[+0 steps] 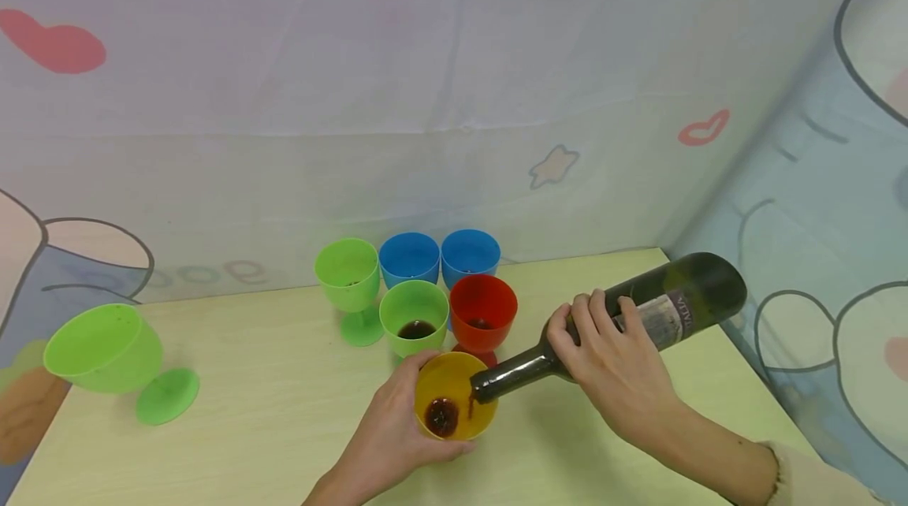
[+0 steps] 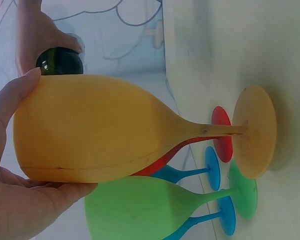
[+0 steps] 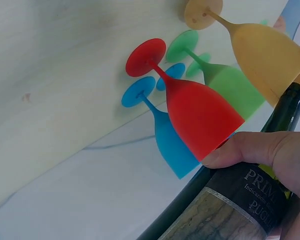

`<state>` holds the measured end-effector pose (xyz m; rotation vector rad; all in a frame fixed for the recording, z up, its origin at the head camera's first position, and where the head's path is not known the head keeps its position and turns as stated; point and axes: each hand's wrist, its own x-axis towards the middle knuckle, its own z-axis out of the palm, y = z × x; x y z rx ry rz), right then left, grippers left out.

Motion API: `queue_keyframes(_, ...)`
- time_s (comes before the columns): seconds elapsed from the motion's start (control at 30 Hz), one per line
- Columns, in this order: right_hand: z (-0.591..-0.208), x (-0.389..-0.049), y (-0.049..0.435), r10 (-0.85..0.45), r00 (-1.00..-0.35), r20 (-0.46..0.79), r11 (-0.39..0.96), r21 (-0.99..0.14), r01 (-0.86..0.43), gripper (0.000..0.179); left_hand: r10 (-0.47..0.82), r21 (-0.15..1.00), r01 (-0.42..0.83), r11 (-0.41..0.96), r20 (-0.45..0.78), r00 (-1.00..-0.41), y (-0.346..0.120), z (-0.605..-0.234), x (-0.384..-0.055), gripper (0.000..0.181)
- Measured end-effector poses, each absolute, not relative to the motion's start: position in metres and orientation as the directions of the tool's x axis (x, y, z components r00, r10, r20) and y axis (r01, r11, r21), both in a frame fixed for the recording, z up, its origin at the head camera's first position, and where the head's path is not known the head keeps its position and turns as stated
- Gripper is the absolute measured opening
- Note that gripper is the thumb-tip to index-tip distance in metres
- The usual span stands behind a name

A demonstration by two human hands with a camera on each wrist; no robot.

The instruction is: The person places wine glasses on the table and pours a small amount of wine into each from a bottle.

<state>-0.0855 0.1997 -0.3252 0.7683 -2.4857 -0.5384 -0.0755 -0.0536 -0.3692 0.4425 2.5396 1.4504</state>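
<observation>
My left hand (image 1: 390,429) grips the bowl of a yellow goblet (image 1: 438,381), thumb on the near side and fingers on the far side. Dark liquid (image 1: 441,417) lies at the bottom of that bowl. My right hand (image 1: 615,360) holds a dark green wine bottle (image 1: 712,289) around its body, tilted with the neck down to the left. The bottle's mouth is over the goblet's right rim, and a thin dark streak runs below it. In the left wrist view the goblet's stem and foot (image 2: 255,132) show near the tabletop.
Just behind stand a red goblet (image 1: 484,305) and a green goblet (image 1: 414,309), both with dark liquid inside. Further back are another green goblet (image 1: 347,273) and two blue goblets (image 1: 410,258). At the far left a green goblet (image 1: 106,348) appears apart. A printed cloth (image 1: 397,96) hangs behind the table (image 1: 269,396).
</observation>
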Motion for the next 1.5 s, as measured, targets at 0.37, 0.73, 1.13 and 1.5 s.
queue_keyframes(0.37,-0.325,-0.088,0.200,-0.617,-0.707,0.347,0.762,0.487,-0.426,0.069,0.337,0.857,0.181,0.483,0.009,-0.941,-0.054,-0.371,-0.075,0.088)
queue_keyframes(0.73,-0.328,-0.088,0.201,-0.607,-0.706,0.364,0.780,0.441,-0.443,0.062,0.332,0.866,0.173,0.469,0.008,-0.943,-0.055,-0.372,-0.074,0.087)
queue_keyframes(1.13,-0.338,-0.089,0.202,-0.587,-0.698,0.411,0.806,0.381,-0.454,0.045,0.344,0.869,0.167,0.466,-0.003,-0.939,-0.056,-0.371,-0.073,0.088)
queue_keyframes(1.5,-0.346,-0.089,0.202,-0.556,-0.736,0.386,0.829,0.326,-0.455,0.067,0.349,0.882,0.132,0.453,-0.038,-0.936,-0.059,-0.370,-0.072,0.088)
